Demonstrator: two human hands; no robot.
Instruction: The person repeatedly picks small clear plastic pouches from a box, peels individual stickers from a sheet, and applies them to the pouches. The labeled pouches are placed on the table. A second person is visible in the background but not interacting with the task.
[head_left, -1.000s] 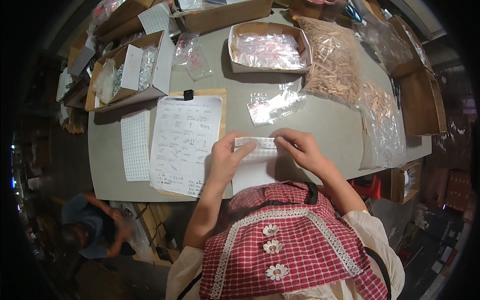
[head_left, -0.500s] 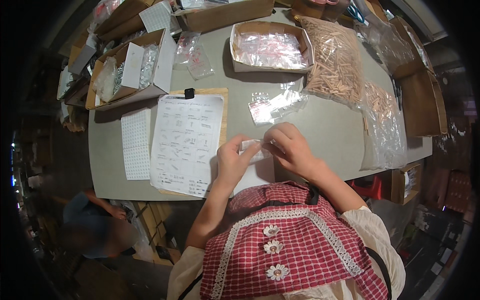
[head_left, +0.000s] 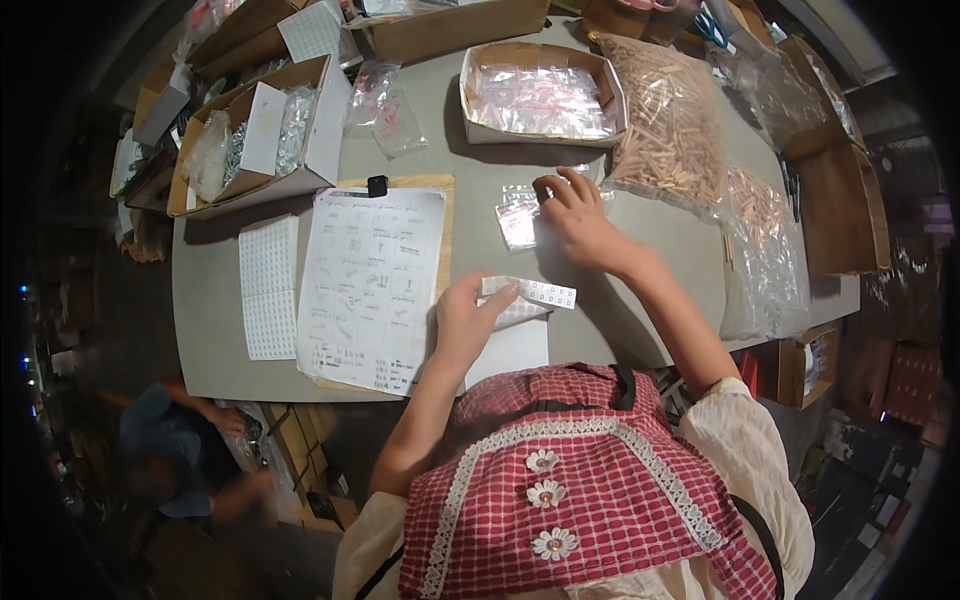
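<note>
My left hand (head_left: 466,312) pinches a folded white sticker sheet (head_left: 545,293) printed with rows of small marks. The sheet sticks out to the right of the thumb, above a plain white paper (head_left: 515,350) at the table's near edge. Farther off, my right hand (head_left: 582,222) reaches over several small clear zip bags (head_left: 518,222) with red print. Its fingers are bent and spread apart, and the fingertips are at the bags. Whether a small sticker clings to a fingertip cannot be made out. The hand covers part of the bags.
A clipboard with a printed sheet (head_left: 370,290) lies left, beside more sticker sheets (head_left: 268,290). Behind stand a box of hardware bags (head_left: 325,130) and a box of small bags (head_left: 545,95). Bags of wooden dowels (head_left: 665,120) lie right. Another person (head_left: 170,450) is at lower left.
My right hand has left the sticker sheet and moved away from me to the clear bags. The left hand keeps its place, and the sheet now shows its printed strip.
</note>
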